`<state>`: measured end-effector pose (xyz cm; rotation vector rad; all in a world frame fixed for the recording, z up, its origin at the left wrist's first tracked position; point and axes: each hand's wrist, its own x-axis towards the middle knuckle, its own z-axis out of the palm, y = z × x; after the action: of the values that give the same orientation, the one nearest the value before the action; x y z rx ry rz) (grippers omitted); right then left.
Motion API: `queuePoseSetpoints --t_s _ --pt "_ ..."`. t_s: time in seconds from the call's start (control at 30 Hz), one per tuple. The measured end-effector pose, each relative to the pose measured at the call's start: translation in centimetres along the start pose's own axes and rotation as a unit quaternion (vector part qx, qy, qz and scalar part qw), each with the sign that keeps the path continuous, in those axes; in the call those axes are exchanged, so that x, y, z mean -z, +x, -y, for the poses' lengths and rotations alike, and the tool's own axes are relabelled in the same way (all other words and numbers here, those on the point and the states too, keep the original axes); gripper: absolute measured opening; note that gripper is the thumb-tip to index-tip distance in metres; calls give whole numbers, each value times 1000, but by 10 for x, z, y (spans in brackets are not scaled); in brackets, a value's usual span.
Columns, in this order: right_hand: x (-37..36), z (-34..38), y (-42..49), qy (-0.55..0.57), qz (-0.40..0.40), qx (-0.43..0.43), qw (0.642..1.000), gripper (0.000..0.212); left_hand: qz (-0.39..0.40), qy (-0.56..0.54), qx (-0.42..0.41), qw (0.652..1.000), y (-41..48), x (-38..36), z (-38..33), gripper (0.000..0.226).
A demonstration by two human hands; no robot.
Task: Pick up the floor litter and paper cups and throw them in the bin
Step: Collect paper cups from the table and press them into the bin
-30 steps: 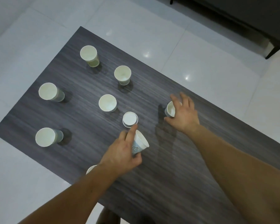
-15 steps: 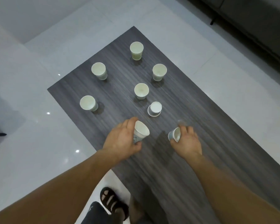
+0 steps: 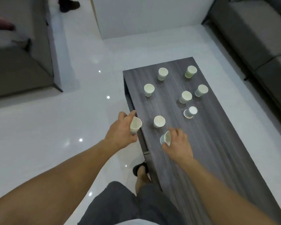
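Observation:
My left hand (image 3: 120,132) grips a white paper cup (image 3: 135,125), held tilted over the left edge of the dark wooden coffee table (image 3: 217,143). My right hand (image 3: 178,143) grips a second paper cup (image 3: 165,138), tipped on its side just above the tabletop. Between my hands an upright paper cup (image 3: 159,121) stands on the table. Several more cups stand farther back, among them one upside down (image 3: 190,112) and one at the far right corner (image 3: 191,71). No bin is in view.
A grey sofa (image 3: 253,34) runs along the right side of the table. Another grey sofa (image 3: 18,51) stands at the far left. Glossy white floor tiles (image 3: 71,120) spread to the left. My sandalled foot (image 3: 140,169) rests beside the table.
The view has swung left, showing the sofas and the floor. My left hand carried its cup out over the table's left edge. My right hand, holding its cup, drew back toward me.

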<state>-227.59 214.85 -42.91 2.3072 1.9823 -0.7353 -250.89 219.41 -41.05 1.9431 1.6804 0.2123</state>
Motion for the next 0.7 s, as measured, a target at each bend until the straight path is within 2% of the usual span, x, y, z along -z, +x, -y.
queuePoseSetpoints --t_s 0.2,0.37,0.53,0.7 --pt "1 105 -41 -52 19 177 983 67 -92 -19 144 985 -118 48 66 83" --pt "-1 177 -65 -89 37 325 941 69 -180 -13 258 949 -208 77 93 76" --pt "-13 235 -102 -129 62 474 869 69 -267 -13 383 884 -298 72 92 75" --pt "-37 269 -161 -150 103 599 779 70 -312 -44 484 817 -385 38 65 76"
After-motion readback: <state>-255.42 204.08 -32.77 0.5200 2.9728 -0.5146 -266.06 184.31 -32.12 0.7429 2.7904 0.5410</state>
